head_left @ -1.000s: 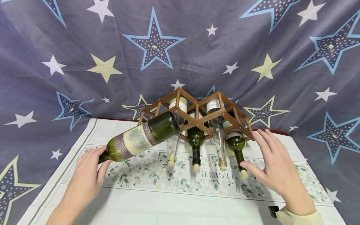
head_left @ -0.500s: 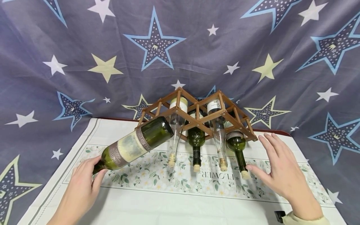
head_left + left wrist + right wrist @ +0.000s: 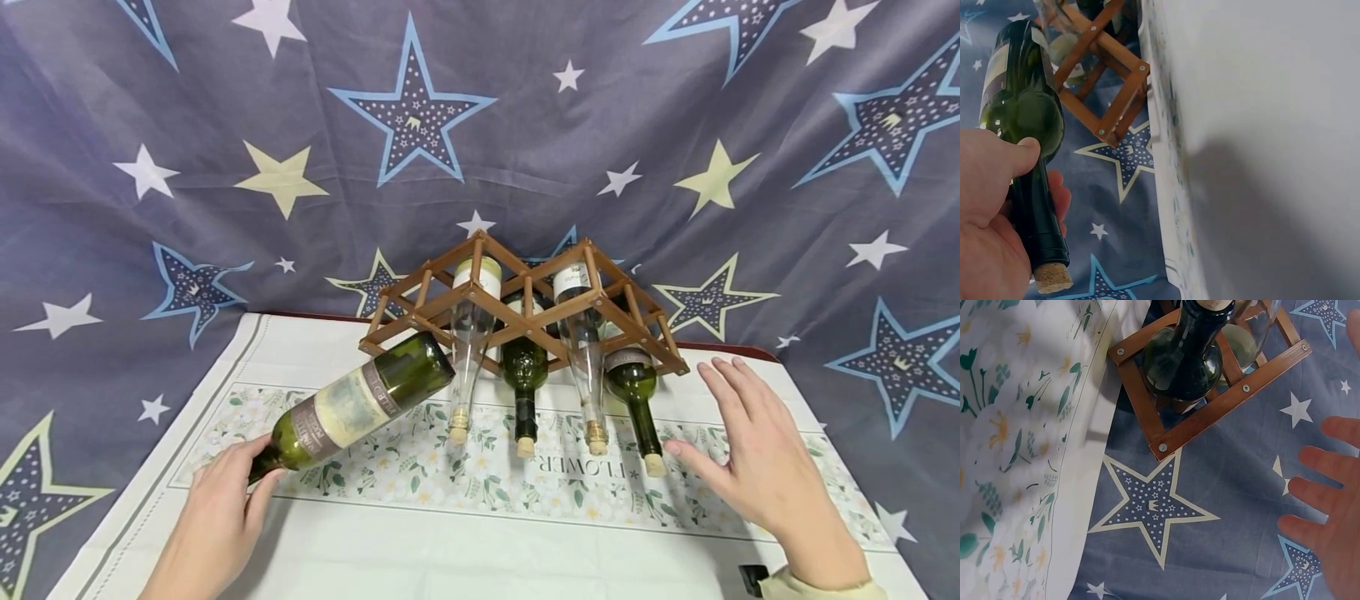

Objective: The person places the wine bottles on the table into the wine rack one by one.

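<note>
My left hand (image 3: 220, 508) grips a green wine bottle (image 3: 360, 402) by its neck, the labelled body slanting up to the right. Its base overlaps the left end of the wooden wine rack (image 3: 525, 321) in the head view. In the left wrist view the cork (image 3: 1053, 277) sticks out below my fingers. Beside the rack's right end, my right hand (image 3: 772, 467) is spread with nothing in it. The rack bears two clear bottles (image 3: 468, 350) and two green ones, necks toward me. The rightmost green bottle (image 3: 636, 400) lies nearest my right thumb.
Under the rack is a table with a white cloth (image 3: 525, 550) and a flower-printed band (image 3: 420, 467). A grey curtain with stars (image 3: 525, 150) hangs close behind the table. A small black object (image 3: 753, 577) shows at my right sleeve.
The bottle in my left hand has come down and left, its base lower against the rack's left end. My right hand has drawn away from the rack, to the right and slightly toward me.
</note>
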`<state>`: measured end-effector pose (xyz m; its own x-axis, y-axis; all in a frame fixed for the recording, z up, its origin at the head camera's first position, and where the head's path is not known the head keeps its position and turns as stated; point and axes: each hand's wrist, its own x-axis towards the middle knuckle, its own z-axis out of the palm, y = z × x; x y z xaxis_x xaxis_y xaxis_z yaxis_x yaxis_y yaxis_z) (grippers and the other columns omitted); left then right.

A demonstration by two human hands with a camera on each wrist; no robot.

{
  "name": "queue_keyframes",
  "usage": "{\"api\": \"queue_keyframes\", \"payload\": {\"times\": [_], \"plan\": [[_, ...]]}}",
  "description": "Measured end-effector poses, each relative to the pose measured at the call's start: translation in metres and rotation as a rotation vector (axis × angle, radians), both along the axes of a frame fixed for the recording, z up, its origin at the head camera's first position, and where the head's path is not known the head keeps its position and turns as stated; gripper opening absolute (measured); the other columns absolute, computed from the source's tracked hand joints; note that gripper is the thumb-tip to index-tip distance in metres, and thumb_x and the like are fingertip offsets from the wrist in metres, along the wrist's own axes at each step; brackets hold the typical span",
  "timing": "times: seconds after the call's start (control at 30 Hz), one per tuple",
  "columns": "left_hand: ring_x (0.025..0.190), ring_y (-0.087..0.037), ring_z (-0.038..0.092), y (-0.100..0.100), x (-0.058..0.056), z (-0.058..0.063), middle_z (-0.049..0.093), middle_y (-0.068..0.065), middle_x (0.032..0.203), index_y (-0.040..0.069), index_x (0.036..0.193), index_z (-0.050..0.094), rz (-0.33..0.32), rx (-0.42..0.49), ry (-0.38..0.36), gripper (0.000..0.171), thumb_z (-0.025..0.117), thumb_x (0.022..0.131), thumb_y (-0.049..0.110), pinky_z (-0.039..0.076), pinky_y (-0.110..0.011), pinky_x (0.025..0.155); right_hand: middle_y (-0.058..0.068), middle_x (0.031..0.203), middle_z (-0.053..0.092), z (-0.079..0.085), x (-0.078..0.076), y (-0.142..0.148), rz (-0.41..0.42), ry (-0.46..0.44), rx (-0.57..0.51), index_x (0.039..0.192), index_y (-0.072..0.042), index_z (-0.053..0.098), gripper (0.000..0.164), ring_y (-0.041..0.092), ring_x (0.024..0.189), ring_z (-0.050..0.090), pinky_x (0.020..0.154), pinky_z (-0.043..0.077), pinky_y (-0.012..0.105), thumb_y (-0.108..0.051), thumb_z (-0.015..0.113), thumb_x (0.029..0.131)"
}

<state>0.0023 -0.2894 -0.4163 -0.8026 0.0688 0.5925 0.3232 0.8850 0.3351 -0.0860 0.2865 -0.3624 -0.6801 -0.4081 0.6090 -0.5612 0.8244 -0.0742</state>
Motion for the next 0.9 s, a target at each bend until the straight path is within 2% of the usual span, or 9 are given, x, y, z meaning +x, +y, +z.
{"api": "queue_keyframes", "payload": {"times": [0.23, 0.5, 0.9], "plan": [[0.109, -0.045, 0.053, -0.001, 0.001, -0.007, 0.06, -0.025, 0.115, -0.011, 0.127, 0.054, 0.029, -0.01, -0.077, 0.044, 0.07, 0.088, 0.004, 0.038, -0.054, 0.084, 0.024, 0.151, 0.039, -0.001, 0.0, 0.003, -0.001, 0.003, -0.005, 0.153, -0.006, 0.039, 0.1, 0.039, 0.142, 0.03, 0.117, 0.019, 0.049, -0.063, 0.071, 0.078], [0.109, -0.047, 0.055, -0.003, -0.002, -0.015, 0.061, -0.026, 0.116, -0.011, 0.127, 0.055, 0.044, -0.024, -0.124, 0.043, 0.069, 0.091, 0.009, 0.039, -0.056, 0.082, 0.024, 0.15, 0.039, -0.003, 0.0, 0.003, -0.001, 0.003, -0.001, 0.154, -0.006, 0.039, 0.099, 0.039, 0.142, 0.03, 0.117, 0.02, 0.051, -0.064, 0.069, 0.079], [0.108, -0.047, 0.056, -0.001, -0.007, -0.016, 0.062, -0.026, 0.115, -0.011, 0.126, 0.056, 0.068, -0.026, -0.195, 0.041, 0.066, 0.094, 0.012, 0.041, -0.057, 0.077, 0.024, 0.15, 0.04, -0.003, -0.001, 0.001, 0.0, 0.002, -0.001, 0.152, -0.005, 0.041, 0.098, 0.039, 0.142, 0.03, 0.117, 0.02, 0.05, -0.065, 0.069, 0.079]]}}
